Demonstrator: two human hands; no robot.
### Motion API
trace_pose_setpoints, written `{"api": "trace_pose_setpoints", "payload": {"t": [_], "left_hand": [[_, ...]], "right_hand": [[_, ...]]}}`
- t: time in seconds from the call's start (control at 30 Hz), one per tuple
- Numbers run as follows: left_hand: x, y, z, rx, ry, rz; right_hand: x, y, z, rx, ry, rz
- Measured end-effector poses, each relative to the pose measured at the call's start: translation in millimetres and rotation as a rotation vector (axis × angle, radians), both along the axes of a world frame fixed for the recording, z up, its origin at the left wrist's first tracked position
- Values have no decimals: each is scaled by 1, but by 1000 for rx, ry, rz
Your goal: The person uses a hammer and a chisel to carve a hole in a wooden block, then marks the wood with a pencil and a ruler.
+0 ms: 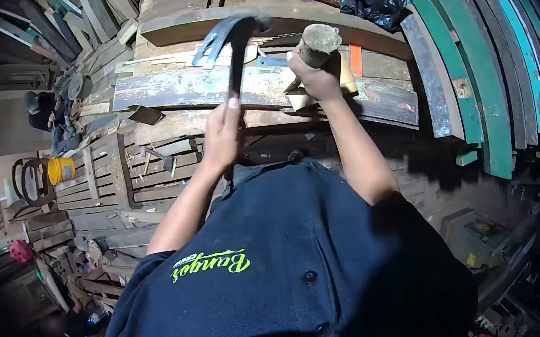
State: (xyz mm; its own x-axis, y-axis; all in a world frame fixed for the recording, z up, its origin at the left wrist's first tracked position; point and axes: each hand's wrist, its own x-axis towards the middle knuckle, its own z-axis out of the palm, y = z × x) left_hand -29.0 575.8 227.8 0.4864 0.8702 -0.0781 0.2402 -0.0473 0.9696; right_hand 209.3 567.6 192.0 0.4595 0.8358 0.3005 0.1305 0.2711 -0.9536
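Head view: my left hand [222, 134] is closed round the handle of a claw hammer [237, 51], its head pointing away from me over the bench. My right hand [321, 81] is wrapped round a stout wooden cylinder [321, 39], blunt end up, above a paint-worn plank [173, 89]. An orange strip [356, 61] lies just right of it; a black bag [374, 1] sits beyond.

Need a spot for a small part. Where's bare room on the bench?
Best: the painted plank, left of the hammer, behind the dark piece. Possibly its right end too, beyond the right hand. Crowded: around that hand's round block and the orange strip, and back right by the black bag.
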Motion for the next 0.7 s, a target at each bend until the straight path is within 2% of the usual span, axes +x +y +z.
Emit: {"api": "trace_pose_setpoints", "payload": {"t": [0.07,0.13,0.2,0.27,0.33,0.4,0.47,0.5,0.6,0.63,0.7], "left_hand": [[-17,17,-30,-55,121,106],[-27,28,-45,237,365,156],[-35,36,-57,291,455,158],[-40,37,-61,401,690,171],[-43,38,-58,457,781,156],[-51,38,-65,553,799,151],[-61,43,-69,529,854,112],[-64,45,-71,539,863,112],[-72,47,-76,517,876,109],[-73,47,-78,556,846,123],[-74,49,-86,605,822,144]], "right_hand": [[-4,-6,14,71,-54,-10],[-1,-7,14,6,-15,69],[1,-5,13,8,-23,57],[0,-4,10,5,-30,26],[0,-3,8,50,91,100],[4,-6,15,30,79,189],[7,-10,27,54,72,232],[21,-10,18,6,160,335],[35,-17,25,-6,203,519],[36,-18,27,-18,200,522],[34,-18,32,67,10,428]]}}
